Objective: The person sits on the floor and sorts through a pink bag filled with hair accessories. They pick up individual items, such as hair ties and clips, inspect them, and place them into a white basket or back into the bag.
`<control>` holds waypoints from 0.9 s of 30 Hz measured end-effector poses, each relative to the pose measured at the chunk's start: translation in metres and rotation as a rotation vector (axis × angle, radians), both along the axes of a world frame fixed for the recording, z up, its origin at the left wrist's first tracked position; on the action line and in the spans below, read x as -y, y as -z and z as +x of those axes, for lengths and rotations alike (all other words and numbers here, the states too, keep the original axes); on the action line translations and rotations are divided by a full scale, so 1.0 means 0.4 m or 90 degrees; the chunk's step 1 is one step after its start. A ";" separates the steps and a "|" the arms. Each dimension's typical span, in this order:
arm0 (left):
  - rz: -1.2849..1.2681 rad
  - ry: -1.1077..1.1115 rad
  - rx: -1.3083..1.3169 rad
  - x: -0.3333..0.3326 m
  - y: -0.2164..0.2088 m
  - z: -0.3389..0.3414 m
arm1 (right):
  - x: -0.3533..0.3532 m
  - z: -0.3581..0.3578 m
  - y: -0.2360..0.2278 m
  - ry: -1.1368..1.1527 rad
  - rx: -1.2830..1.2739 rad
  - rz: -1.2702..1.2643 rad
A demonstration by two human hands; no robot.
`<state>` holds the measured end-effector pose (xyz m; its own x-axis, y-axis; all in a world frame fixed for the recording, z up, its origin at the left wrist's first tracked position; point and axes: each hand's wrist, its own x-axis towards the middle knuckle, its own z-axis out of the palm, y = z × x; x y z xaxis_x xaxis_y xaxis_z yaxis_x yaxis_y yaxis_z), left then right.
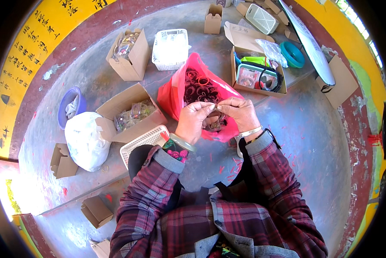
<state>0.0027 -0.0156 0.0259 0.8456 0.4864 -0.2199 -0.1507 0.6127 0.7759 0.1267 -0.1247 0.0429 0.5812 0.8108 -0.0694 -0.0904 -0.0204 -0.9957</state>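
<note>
Over a red plastic bag [171, 95], my left hand [192, 122] and my right hand [241, 114] meet fingertip to fingertip. Both are closed in a pinch; whatever lies between the fingers is too small to make out. Inside the open bag is a heap of dark, ring-shaped pieces [197, 88], with a few reddish rings among them. Part of the heap, below the fingers, is hidden by my hands. A pale bangle circles each wrist, and a plaid sleeve covers each forearm.
Left of the bag stand a cardboard box [135, 92] of small clear packets, a white bulging bag [87, 144] and a cream basket [144, 139]. Farther off are a white basket [170, 47], an open carton [257, 88] and a teal basin [292, 55]. Red scraps litter the floor at right.
</note>
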 end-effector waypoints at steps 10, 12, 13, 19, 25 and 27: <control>-0.028 0.009 0.036 -0.007 0.000 -0.008 | -0.001 0.002 0.008 -0.017 -0.011 0.022; -0.032 0.017 0.040 -0.007 -0.004 -0.009 | 0.000 0.005 0.006 -0.029 -0.046 0.033; -0.035 0.028 0.043 -0.008 -0.002 -0.008 | 0.002 0.007 0.004 -0.037 -0.058 0.034; -0.036 0.077 0.044 -0.013 -0.005 -0.011 | 0.010 0.009 -0.009 -0.079 -0.062 0.021; -0.082 0.113 0.057 -0.025 0.002 -0.013 | 0.010 0.002 -0.023 -0.096 -0.069 0.028; -0.099 0.118 0.059 -0.028 0.003 -0.015 | 0.010 -0.001 -0.026 -0.096 -0.057 0.024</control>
<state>-0.0033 -0.0042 0.0247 0.9373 0.2874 -0.1970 -0.0910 0.7476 0.6579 0.1264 -0.1288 0.0534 0.4462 0.8910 -0.0837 -0.1775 -0.0036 -0.9841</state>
